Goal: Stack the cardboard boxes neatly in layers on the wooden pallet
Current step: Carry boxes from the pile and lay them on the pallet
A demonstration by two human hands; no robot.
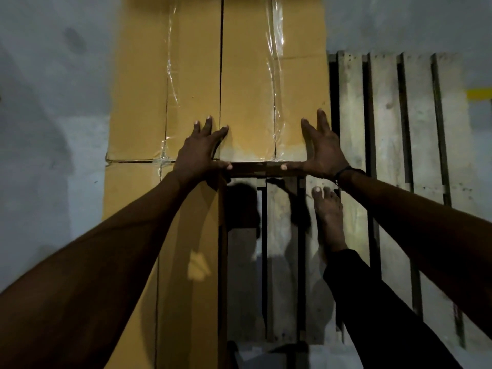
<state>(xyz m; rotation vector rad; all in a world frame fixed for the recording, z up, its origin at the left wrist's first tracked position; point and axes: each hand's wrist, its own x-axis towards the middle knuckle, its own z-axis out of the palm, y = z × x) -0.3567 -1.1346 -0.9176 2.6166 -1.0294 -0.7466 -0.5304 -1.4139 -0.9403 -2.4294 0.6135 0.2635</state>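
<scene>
Head view, looking down. Both arms reach forward to a cardboard box (247, 102) standing on the wooden pallet (386, 129). The left hand (199, 153) lies flat on the box's top near its left edge, fingers straight and spread, thumb hooked over the near edge. The right hand (319, 150) mirrors it at the box's right edge, fingers straight and extended, thumb along the near edge (a dark band circles this wrist). A second box (141, 102) sits flush against the first on the left, separated by a dark seam; clear tape runs lengthwise over both tops. A third box (165, 235) stands nearer the camera at left. Bare pallet slats show to the right and below the hands, where a bare foot (328, 217) rests on them. Grey floor (53, 129) surrounds the pallet.
</scene>
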